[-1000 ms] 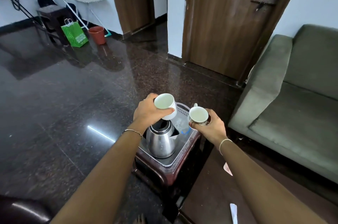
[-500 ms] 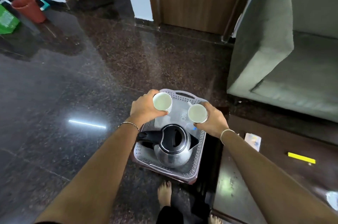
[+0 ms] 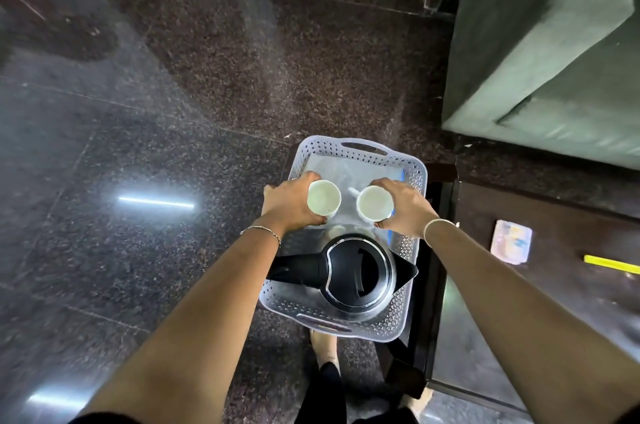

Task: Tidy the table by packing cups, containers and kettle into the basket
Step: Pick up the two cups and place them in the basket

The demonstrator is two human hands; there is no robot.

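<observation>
Item: two cups, in transit — I read left hand (image 3: 291, 204) wrapped round left cup (image 3: 323, 198), right hand (image 3: 401, 207) round right cup (image 3: 375, 203), both over basket (image 3: 414, 178). Kettle (image 3: 356, 273) below grips, packed. Next: lower, release upright.

You see two white cups (image 3: 323, 197), a black-and-silver kettle (image 3: 360, 273), a pale perforated basket (image 3: 412, 174), speckled dark floor (image 3: 207, 77).

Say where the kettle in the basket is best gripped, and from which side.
Best by the black handle of the kettle. It juts out level toward the person's left, over the rim of the basket, so a left-side grip looks clearest. The lidded body is wide and smooth, and the spout points right.
</observation>
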